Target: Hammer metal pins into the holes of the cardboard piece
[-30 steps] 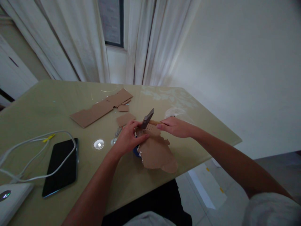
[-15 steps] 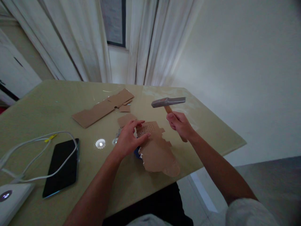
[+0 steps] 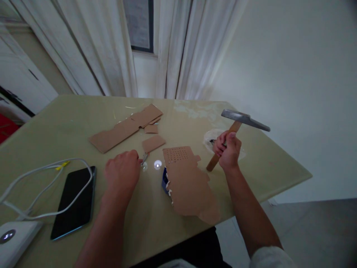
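The right hand (image 3: 229,149) fists the head-heavy, stiff hammer (image 3: 237,132) mid-handle, while the loosely curled left hand (image 3: 121,175) touches small nails (image 3: 144,159).

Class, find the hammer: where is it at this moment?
In the head view, the hammer is raised at the right, gripped by the right hand beside the perforated cardboard piece.

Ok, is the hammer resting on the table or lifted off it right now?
Lifted. The right hand grips the wooden handle of the hammer, and its metal head is raised above the table, off to the right of the perforated cardboard piece.
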